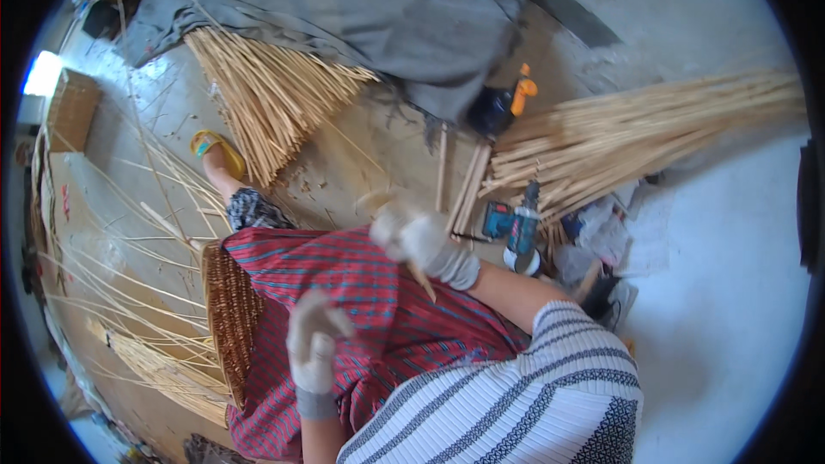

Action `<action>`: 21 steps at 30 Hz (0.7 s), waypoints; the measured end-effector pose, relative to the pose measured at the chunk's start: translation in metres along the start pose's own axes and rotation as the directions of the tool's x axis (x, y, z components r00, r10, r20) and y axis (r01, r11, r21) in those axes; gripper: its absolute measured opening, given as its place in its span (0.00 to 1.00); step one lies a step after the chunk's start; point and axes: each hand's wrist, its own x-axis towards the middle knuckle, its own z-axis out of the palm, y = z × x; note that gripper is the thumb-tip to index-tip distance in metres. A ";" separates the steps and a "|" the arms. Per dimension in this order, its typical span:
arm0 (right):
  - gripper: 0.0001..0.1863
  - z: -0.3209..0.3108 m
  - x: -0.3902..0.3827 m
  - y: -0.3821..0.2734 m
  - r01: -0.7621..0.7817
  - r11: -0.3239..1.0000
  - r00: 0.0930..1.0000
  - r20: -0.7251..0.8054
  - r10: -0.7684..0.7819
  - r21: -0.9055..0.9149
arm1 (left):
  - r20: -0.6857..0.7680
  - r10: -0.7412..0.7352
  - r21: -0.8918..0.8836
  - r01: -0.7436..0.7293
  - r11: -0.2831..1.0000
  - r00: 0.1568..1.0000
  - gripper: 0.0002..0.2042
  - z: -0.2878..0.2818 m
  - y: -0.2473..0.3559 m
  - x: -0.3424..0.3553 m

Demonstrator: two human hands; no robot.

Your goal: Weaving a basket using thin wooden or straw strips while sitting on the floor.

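Observation:
My right hand (421, 241), in a pale work glove, is raised over my lap. It is closed round a short tan stick (423, 283), whose ends show above and below the fist; motion blurs the upper end. My left hand (316, 339), gloved too and slightly blurred, hovers above the red checked cloth (344, 266) on my lap. Its fingers are bent but apart, and nothing shows in them. Left of my lap, a brown woven basket (230, 322) stands on its side against the cloth. Long loose canes (142, 292) fan out from it to the left.
Bundles of peeled canes lie ahead (266, 94) and at the right (636, 137). A grey cloth (344, 17) covers part of the far bundle. A cordless drill (522, 228) stands at my right near plastic bags (601, 232). A cardboard box (74, 110) is far left.

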 end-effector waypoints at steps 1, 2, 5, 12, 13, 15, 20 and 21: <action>0.17 0.021 -0.012 0.001 -0.084 0.996 0.949 0.307 0.069 0.039 | -0.069 0.110 0.027 -0.109 0.994 0.991 0.36 0.024 0.019 0.018; 0.17 0.052 -0.031 0.013 -0.194 0.975 0.923 0.357 0.143 0.112 | -0.048 0.079 0.015 -0.079 0.997 0.996 0.39 0.032 0.027 0.025; 0.17 0.092 -0.056 0.001 -0.289 0.939 0.799 0.493 0.345 -0.188 | -0.011 0.122 0.097 -0.121 0.988 0.992 0.31 0.034 0.039 0.024; 0.15 -0.092 0.019 0.052 0.047 0.099 0.883 -0.005 -0.470 -0.994 | -0.262 -0.082 -0.163 0.040 0.986 0.962 0.08 -0.002 0.030 -0.026; 0.14 -0.106 0.017 0.057 -0.258 -0.200 0.946 -0.204 -0.253 -0.945 | -0.297 -0.068 -0.156 0.022 0.988 0.952 0.08 -0.006 0.026 -0.036; 0.13 -0.165 0.016 0.093 -0.269 -0.551 0.942 -0.335 0.022 -0.790 | -0.299 -0.151 -0.207 0.091 0.974 0.942 0.08 -0.001 0.009 -0.051; 0.14 -0.220 0.010 0.133 -0.329 -0.534 0.931 -0.362 -0.045 -0.779 | -0.289 -0.211 0.004 0.222 0.975 0.934 0.07 0.022 -0.018 -0.051; 0.13 -0.222 0.010 0.133 -0.337 -0.520 0.923 -0.383 -0.022 -0.784 | -0.302 -0.200 0.001 0.210 0.978 0.932 0.07 0.022 -0.024 -0.050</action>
